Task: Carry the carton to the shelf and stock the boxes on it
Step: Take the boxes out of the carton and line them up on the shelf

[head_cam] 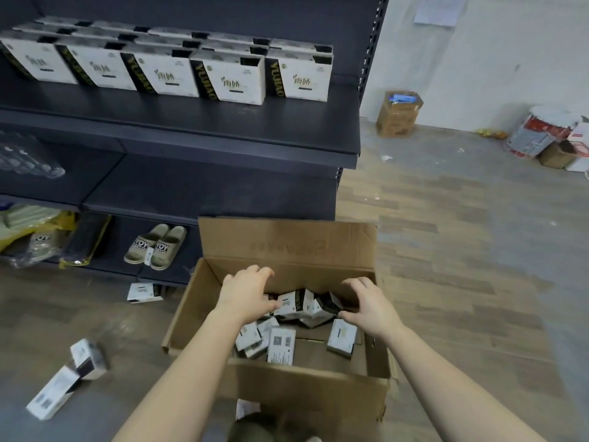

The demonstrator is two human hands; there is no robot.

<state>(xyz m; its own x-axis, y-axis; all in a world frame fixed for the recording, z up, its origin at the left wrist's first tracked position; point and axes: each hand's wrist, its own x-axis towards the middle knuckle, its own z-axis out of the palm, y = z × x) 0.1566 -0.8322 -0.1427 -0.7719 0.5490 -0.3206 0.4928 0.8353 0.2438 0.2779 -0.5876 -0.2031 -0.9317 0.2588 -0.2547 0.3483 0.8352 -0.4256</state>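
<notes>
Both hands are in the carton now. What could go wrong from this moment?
1. The left hand and right hand reach around a loose, tilted bunch of boxes in the carton; some may slip out when lifted.
2. Stray boxes lie on the floor beside it and could be stepped on.

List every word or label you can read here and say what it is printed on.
"YUJAO": black side of the boxes on the shelf.
"YOY": straps of the slippers, and the bagged slipper to their left.
Box fronts: Chinese characters, too stylised to read surely.
Carton flap: faint print, unreadable.
Boxes in the carton: a square code and small print, too small.
Paper on the wall: blurred.
</notes>
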